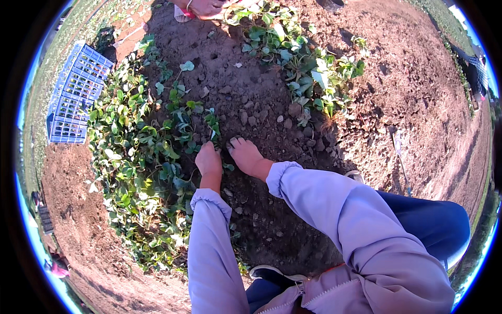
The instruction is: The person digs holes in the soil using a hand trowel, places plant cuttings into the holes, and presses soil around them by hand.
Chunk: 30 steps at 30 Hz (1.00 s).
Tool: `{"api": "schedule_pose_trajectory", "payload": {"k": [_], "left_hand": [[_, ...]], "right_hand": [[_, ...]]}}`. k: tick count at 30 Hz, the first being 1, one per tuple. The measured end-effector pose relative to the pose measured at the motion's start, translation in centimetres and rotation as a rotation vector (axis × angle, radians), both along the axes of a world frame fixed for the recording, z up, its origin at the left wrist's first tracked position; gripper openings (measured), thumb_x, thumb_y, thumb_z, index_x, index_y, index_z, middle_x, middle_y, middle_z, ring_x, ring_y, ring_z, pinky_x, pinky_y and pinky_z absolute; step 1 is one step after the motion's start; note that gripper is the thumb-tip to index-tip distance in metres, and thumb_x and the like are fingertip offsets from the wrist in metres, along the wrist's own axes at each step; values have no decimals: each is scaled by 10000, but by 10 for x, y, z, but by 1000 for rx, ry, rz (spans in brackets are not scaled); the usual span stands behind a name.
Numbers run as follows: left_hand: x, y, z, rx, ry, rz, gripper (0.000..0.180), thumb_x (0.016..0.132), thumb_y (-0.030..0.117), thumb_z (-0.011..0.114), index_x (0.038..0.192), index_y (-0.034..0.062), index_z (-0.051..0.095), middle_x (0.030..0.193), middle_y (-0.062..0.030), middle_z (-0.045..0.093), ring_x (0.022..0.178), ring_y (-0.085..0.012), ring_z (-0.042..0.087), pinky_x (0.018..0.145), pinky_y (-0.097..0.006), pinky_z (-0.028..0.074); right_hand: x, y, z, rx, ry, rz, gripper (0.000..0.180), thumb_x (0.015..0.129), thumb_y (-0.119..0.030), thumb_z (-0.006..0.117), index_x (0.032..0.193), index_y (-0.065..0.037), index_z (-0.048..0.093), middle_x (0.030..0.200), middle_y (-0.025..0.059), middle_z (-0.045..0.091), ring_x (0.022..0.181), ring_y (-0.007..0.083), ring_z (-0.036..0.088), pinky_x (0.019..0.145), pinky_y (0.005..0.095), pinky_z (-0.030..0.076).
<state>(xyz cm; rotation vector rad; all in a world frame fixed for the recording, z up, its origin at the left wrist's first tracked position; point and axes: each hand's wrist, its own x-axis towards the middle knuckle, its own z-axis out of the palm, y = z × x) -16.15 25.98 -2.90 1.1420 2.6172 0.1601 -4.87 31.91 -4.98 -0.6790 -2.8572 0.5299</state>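
Both of my hands are low over the dark loose soil, at the edge of a leafy green plant row. My left hand has its fingers drawn together at the base of a small leafy plant. A hand's width to the right, my right hand rests at the soil with curled fingers. Its fingertips point down and away, and whatever they hold, if anything, is hidden. The hands are close together but apart.
Dense plants grow along my left, with another leafy clump ahead to the right. A blue plastic crate stands at far left. Another person's hand shows at the top edge. A thin long-handled tool lies at right.
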Motion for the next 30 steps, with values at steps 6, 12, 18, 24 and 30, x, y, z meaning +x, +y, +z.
{"api": "schedule_pose_trajectory", "payload": {"k": [6, 12, 18, 24, 30], "left_hand": [[-13, -4, 3, -15, -68, -40, 301, 644, 234, 649, 815, 31, 506, 817, -158, 555, 790, -325, 538, 664, -392, 432], [41, -19, 53, 428, 21, -102, 313, 729, 149, 553, 1003, 27, 462, 1039, -158, 444, 978, -320, 425, 821, -414, 346], [113, -55, 54, 620, -352, -195, 263, 728, 43, 495, 989, 12, 477, 1010, -143, 466, 942, -319, 445, 814, -376, 366], [150, -67, 35, 574, -468, -130, 205, 723, 13, 472, 924, 0, 506, 895, -151, 504, 856, -305, 493, 762, -334, 394], [161, -64, 45, 547, -700, 4, 194, 762, 30, 471, 947, 6, 523, 883, -111, 546, 805, -207, 541, 731, -271, 404]], "right_hand": [[-14, -6, 14, -164, -241, 5, 220, 702, -95, 478, 892, -33, 570, 1038, 131, 462, 899, 264, 467, 737, 348, 403], [67, 58, 29, -86, -22, -42, 180, 683, -91, 489, 844, -57, 561, 890, 131, 497, 879, 279, 491, 736, 355, 422], [149, 148, 71, -151, -211, -511, 114, 730, -157, 515, 801, -77, 554, 832, 112, 510, 824, 279, 518, 675, 368, 432], [198, 140, 47, 165, -322, -414, 233, 677, -165, 583, 903, -113, 567, 783, 114, 515, 789, 278, 529, 668, 362, 429], [198, 179, 87, -738, -114, -434, 265, 733, -151, 573, 990, -101, 533, 863, 69, 564, 766, 214, 545, 657, 313, 431]]}}
